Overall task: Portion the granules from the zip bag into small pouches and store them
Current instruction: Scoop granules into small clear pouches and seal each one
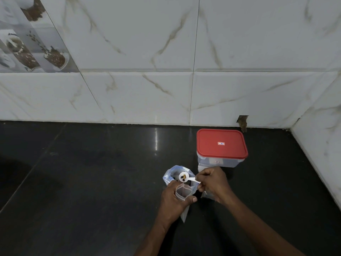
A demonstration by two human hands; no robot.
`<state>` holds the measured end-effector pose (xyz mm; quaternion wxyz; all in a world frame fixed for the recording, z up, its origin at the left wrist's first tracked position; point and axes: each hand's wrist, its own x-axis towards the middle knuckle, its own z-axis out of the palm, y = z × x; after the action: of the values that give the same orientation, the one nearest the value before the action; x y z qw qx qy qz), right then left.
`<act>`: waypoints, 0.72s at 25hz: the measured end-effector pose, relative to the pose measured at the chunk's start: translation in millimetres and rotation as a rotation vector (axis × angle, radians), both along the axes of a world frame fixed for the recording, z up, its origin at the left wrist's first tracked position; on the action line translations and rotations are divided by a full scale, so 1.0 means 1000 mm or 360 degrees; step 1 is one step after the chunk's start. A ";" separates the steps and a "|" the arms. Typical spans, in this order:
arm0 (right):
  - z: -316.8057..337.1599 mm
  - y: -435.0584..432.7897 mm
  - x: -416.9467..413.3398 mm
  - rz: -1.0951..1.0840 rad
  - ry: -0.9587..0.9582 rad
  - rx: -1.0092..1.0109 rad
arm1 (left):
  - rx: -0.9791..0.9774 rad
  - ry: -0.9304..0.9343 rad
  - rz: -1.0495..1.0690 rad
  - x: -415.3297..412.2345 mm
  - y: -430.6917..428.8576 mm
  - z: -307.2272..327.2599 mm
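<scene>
Head view: left hand (172, 198) gripped a small clear pouch (183, 191) around its neck, mouth held open and facing up, its tail hanging toward the dark polished counter (83, 182). Right hand (214, 183) pinched the handle of a white plastic scoop (185, 177), handle running left-right, bowl pointing left. The bowl, carrying a few dark granules (183, 177), sat just behind the pouch mouth, over the open zip bag (170, 175). Judged next move: a short draw toward the person, then tip. Pouch film was thin, glossy and limp; zip bag crinkled, translucent bluish. A lidded red-topped container (221, 146) stood behind the right hand, near the marble-tiled wall.
</scene>
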<state>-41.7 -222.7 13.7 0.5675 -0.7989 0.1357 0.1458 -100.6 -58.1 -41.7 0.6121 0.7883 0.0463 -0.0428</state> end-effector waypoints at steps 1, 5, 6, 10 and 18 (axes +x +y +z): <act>0.005 -0.002 0.000 0.0013 -0.0034 0.0024 | 0.0025 0.0041 0.0020 0.001 0.000 0.001; 0.033 -0.013 -0.016 0.0180 -0.0259 0.0029 | 0.0066 0.0198 0.0056 0.009 0.000 0.004; 0.037 -0.014 -0.023 0.0217 -0.0330 0.0009 | 0.0076 0.0216 0.0067 0.010 0.000 0.005; 0.032 -0.015 -0.053 0.0590 -0.1178 -0.0755 | 0.0074 0.0247 0.0123 0.014 -0.004 0.008; -0.009 -0.031 -0.080 0.0923 -0.1940 -0.1397 | 0.0095 0.0277 0.0197 0.016 -0.009 0.022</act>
<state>-121.3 -254.0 5.1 0.1156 -0.8915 -0.3658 -0.2407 -84.4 -67.3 -19.7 0.5835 0.7951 0.1490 -0.0717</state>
